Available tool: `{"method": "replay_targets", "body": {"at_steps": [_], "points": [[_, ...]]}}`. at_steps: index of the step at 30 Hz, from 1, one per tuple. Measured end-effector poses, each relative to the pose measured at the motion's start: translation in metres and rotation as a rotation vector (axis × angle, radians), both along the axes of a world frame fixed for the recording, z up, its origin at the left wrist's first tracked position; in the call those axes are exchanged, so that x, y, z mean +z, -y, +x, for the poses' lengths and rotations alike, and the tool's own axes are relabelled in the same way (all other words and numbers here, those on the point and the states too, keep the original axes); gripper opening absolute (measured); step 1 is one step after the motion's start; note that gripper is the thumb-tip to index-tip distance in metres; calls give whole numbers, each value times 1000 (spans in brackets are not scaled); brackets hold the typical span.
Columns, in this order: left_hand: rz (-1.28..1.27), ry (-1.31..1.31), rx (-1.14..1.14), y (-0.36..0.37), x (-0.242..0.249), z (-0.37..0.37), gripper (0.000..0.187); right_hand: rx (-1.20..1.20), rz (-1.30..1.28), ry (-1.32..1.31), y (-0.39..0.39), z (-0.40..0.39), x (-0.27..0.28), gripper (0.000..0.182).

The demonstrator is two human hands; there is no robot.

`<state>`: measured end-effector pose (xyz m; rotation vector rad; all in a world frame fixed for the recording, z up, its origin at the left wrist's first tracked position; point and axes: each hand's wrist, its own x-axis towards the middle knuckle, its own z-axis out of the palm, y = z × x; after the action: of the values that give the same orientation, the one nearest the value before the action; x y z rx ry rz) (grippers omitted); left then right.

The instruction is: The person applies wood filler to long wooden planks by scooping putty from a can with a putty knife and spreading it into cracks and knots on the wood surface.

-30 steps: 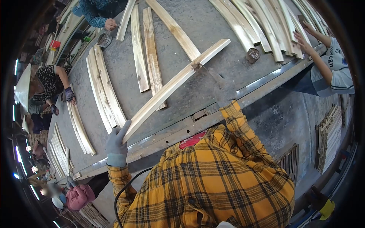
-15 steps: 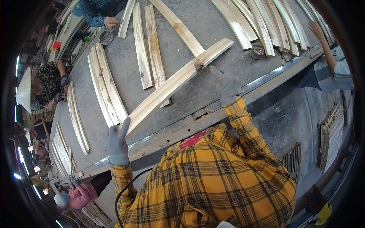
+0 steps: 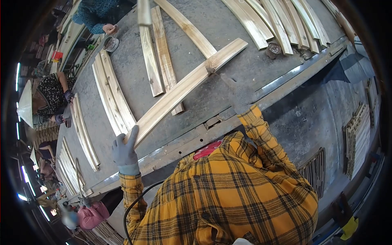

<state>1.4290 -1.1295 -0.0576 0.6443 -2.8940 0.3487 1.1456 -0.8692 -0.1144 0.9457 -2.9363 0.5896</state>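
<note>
A long pale wooden board point(image 3: 175, 96) lies slanted across other boards on the grey table point(image 3: 196, 104). At its near left end, my left hand point(image 3: 125, 152), in a grey glove, is closed on the wood. My right hand point(image 3: 240, 93), also gloved, is beside the board's right half, one finger stretched towards a dark brown spot point(image 3: 210, 70) on the board. Its other fingers are blurred, and whether it holds something small cannot be made out.
More boards point(image 3: 112, 90) lie to the left, ahead and at the upper right point(image 3: 281, 28). A dark lump point(image 3: 273, 50) sits by the right group; a small tub point(image 3: 110, 44) stands near a co-worker's hand point(image 3: 109, 28). Other people stand around the table.
My right hand has moved slightly left, its finger nearer the dark spot. At the top, a board has been raised by the co-worker's side. The person at right has drawn an arm back.
</note>
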Motion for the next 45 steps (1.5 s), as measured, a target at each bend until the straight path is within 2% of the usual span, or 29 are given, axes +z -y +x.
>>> {"method": "replay_targets", "body": {"at_steps": [1,3,4,6,10,12,16,19,21,22,24,25,27,28,30,31,33,34,36,37,38,40,42,44,45], "points": [[-1,1,-2,1,0,-1,64,-2,-1,1,-1,0,-2,37],[81,10,12,3,0,-2,65,139,-257,60,-6,0,-8,40],[81,8,9,4,-1,-3,65,136,-257,57,-8,-2,-9,40],[187,-9,9,7,-2,-3,68,5,-305,193,-10,-7,-10,43],[321,16,48,11,-4,0,70,-126,-214,232,-2,-9,-13,46],[424,48,79,13,-4,2,69,-20,-286,102,0,-6,-25,48],[545,88,132,12,1,2,69,144,-362,164,-2,-2,-20,50],[602,90,129,12,-4,5,69,26,-396,142,-1,-5,-16,45],[805,30,135,15,-12,8,68,-82,-450,279,3,-5,-11,40],[805,26,134,14,-9,7,68,-80,-451,275,2,-5,-10,40],[875,85,157,13,-2,2,69,259,-430,190,0,-4,-9,38],[877,75,149,14,-4,4,69,259,-427,177,0,-4,-8,38],[1018,35,71,16,-11,11,68,278,-639,301,-5,-7,-2,42],[1025,23,51,15,-15,14,68,272,-630,280,-14,-14,1,42],[1419,17,272,13,-24,15,65,29,-697,304,-38,-30,6,48],[1468,6,228,11,-25,8,62,22,-694,285,-45,-37,11,48],[1567,8,246,-1,-11,-30,60,-349,-616,189,-58,-56,23,55],[1661,16,290,-11,-1,-55,59,-348,-611,173,-66,-68,19,55],[1788,-21,260,-35,17,-114,66,-465,-539,-106,-76,-93,6,63],[1852,-112,189,-47,10,-139,67,-464,-457,-108,-76,-98,16,73],[1914,-202,117,-62,-3,-163,67,-463,-461,-122,-75,-105,21,73],[2105,-260,92,-98,-22,-221,60,-606,-14,-130,-72,-125,28,81],[2234,-358,-68,-128,-39,-282,53,-549,-20,-109,-77,-142,23,84],[2494,-456,-127,-153,-38,-340,42,-574,49,-39,-72,-154,20,83],[2704,-448,-143,-162,-39,-374,41,-611,108,12,-66,-154,27,83]]}}
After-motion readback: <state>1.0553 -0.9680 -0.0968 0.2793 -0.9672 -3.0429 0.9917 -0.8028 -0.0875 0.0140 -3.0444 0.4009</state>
